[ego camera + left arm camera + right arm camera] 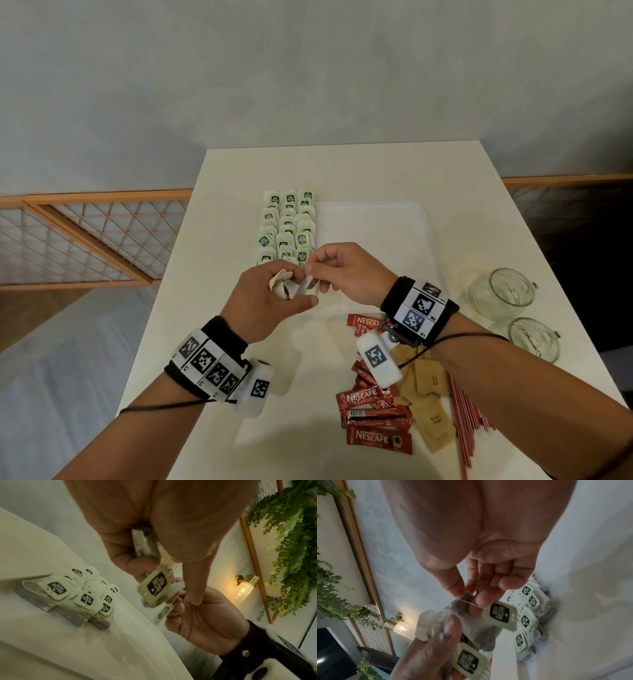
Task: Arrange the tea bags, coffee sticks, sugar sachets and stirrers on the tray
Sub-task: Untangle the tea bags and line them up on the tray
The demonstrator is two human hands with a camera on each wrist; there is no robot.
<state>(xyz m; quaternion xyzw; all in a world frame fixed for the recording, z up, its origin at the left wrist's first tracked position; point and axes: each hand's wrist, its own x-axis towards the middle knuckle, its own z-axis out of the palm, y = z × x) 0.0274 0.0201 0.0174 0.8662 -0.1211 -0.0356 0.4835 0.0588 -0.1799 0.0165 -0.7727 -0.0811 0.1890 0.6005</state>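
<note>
My left hand (297,291) grips a small bundle of tea bags (284,286) just above the near edge of the white tray (376,236). My right hand (317,270) pinches the top of one tea bag (471,616) from that bundle between thumb and fingertips, and its pale green tag (502,615) hangs beside the fingers. Three rows of tea bags (287,224) with green tags lie along the tray's left side. Red coffee sticks (373,411), brown sugar sachets (430,394) and red stirrers (466,421) lie on the table near my right forearm.
Two glass cups (500,291) (534,339) stand at the table's right edge. The table (212,274) is white, with a wooden lattice railing (85,236) beyond its left side. The tray's middle and right part are bare.
</note>
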